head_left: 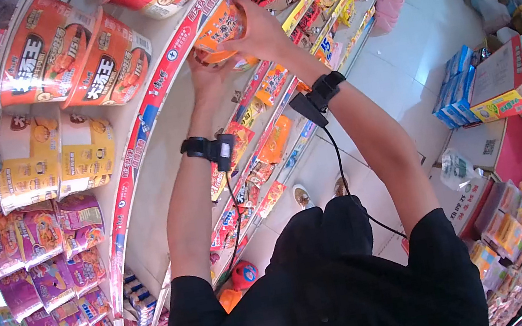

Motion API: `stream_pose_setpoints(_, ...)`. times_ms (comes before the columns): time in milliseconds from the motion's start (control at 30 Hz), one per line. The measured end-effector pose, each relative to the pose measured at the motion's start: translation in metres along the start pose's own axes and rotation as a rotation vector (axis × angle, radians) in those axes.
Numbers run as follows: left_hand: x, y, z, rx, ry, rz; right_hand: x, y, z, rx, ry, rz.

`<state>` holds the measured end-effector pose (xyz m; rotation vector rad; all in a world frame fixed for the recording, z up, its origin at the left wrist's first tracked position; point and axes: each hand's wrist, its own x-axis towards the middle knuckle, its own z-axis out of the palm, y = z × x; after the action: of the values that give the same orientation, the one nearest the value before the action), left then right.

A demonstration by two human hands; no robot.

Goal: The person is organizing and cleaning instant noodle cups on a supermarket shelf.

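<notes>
The orange packet (220, 33) looks like glossy, crinkled plastic film, the noodle tubs (73, 56) left of it have shiny printed lids, and the floor (418, 35) tiles look smooth.

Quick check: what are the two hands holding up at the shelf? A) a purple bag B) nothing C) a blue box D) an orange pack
D: the left hand and the right hand both have their fingers closed around the orange pack.

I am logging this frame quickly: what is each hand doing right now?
Left hand: closed on the orange package, gripping it from below.
Right hand: closed on the same orange package, over its top.
</notes>
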<state>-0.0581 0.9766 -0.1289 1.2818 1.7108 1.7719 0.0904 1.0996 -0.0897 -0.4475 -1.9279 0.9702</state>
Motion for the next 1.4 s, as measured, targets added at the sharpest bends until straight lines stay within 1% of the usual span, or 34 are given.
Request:
stream_pose_setpoints(33,0.001,0.001,-0.014,-0.062,-0.102,-0.094,-0.001,-0.001,-0.002,0.000,0.001,-0.003)
stream_pose_setpoints(67,0.003,0.004,-0.025,-0.063,-0.105,-0.088,-0.001,-0.003,-0.006,0.004,-0.020,0.012)
stream_pose_setpoints(133,0.003,0.013,-0.045,0.168,-0.077,-0.268,0.001,0.000,-0.009,0.003,-0.038,0.026)
stream_pose_setpoints(167,0.002,0.013,-0.053,0.166,-0.079,-0.263,0.001,0.007,-0.004,0.066,-0.054,0.024)
stream_pose_setpoints(200,0.000,0.013,-0.058,0.118,-0.155,-0.327,0.003,0.009,-0.001,0.129,-0.069,0.021)
stream_pose_setpoints(233,-0.001,0.010,-0.061,0.071,-0.232,-0.392,0.007,0.012,0.001,0.126,-0.064,0.020)
stream_pose_setpoints(267,-0.004,0.009,-0.054,0.070,-0.234,-0.394,0.009,0.013,0.004,0.161,-0.076,0.024)
stream_pose_setpoints(333,-0.013,0.006,-0.031,0.304,-0.096,-0.177,0.007,0.010,0.004,0.196,-0.092,0.035)
stream_pose_setpoints(367,-0.014,0.008,-0.025,0.299,-0.093,-0.181,0.008,0.001,-0.001,0.085,-0.109,0.030)
stream_pose_setpoints(400,-0.014,0.011,-0.021,0.158,-0.124,-0.164,0.007,-0.002,-0.002,-0.024,-0.129,0.025)
stream_pose_setpoints(433,-0.014,0.015,-0.019,0.016,-0.153,-0.144,0.006,-0.004,-0.003,-0.025,-0.138,0.025)
stream_pose_setpoints(500,-0.009,0.013,-0.018,0.035,-0.144,-0.156,0.007,0.002,-0.005,0.072,-0.172,0.032)
stream_pose_setpoints(567,-0.003,0.013,-0.022,0.057,-0.139,-0.165,0.015,0.007,-0.005,0.087,-0.182,0.022)
stream_pose_setpoints(633,-0.001,0.014,-0.030,0.028,-0.257,-0.251,0.018,0.013,-0.003,0.103,-0.185,0.023)
stream_pose_setpoints(667,-0.003,0.012,-0.034,0.026,-0.260,-0.254,0.019,0.015,-0.001,0.159,-0.218,0.037)
stream_pose_setpoints(700,-0.005,0.010,-0.038,0.025,-0.199,-0.283,0.019,0.017,0.001,0.216,-0.251,0.053)
stream_pose_setpoints(733,-0.007,0.008,-0.043,0.025,-0.137,-0.309,0.019,0.019,0.001,0.191,-0.255,0.016)
stream_pose_setpoints(767,-0.007,0.003,-0.053,0.025,-0.140,-0.309,0.017,0.018,0.000,0.191,-0.252,0.017)
stream_pose_setpoints(833,-0.007,-0.007,-0.070,-0.053,0.032,-0.506,0.013,0.013,-0.002,0.102,-0.205,0.004)
stream_pose_setpoints(867,-0.010,-0.004,-0.067,-0.051,0.027,-0.507,0.013,0.015,-0.002,0.101,-0.200,0.007)
stream_pose_setpoints(933,-0.019,0.000,-0.057,-0.121,-0.074,-0.386,0.013,0.017,0.000,0.154,-0.214,0.048)
stream_pose_setpoints(967,-0.020,-0.001,-0.046,-0.119,-0.076,-0.388,0.012,0.013,0.001,0.155,-0.212,0.051)
stream_pose_setpoints(1033,-0.022,-0.002,-0.023,-0.006,-0.107,-0.209,0.011,0.003,0.004,0.021,-0.195,0.055)
stream_pose_setpoints(1067,-0.021,0.007,-0.017,-0.004,-0.105,-0.209,0.011,0.002,0.004,0.022,-0.195,0.054)
stream_pose_setpoints(1133,-0.018,0.031,-0.008,-0.011,-0.106,-0.333,0.008,0.002,0.003,-0.021,-0.202,0.048)
stream_pose_setpoints(1167,-0.018,0.026,-0.009,-0.012,-0.107,-0.337,0.006,0.007,0.005,-0.021,-0.204,0.053)
stream_pose_setpoints(1233,-0.012,0.020,-0.013,0.046,-0.152,-0.286,0.006,0.014,0.009,0.013,-0.155,-0.026)
stream_pose_setpoints(1267,-0.011,0.017,-0.015,0.049,-0.155,-0.288,0.003,0.008,0.007,0.015,-0.152,-0.023)
stream_pose_setpoints(1333,-0.007,0.012,-0.015,0.002,-0.247,-0.298,0.001,-0.003,0.000,0.002,-0.269,0.034)
stream_pose_setpoints(1400,-0.009,0.018,-0.011,-0.026,-0.234,-0.299,0.003,-0.003,-0.005,0.026,-0.288,0.043)
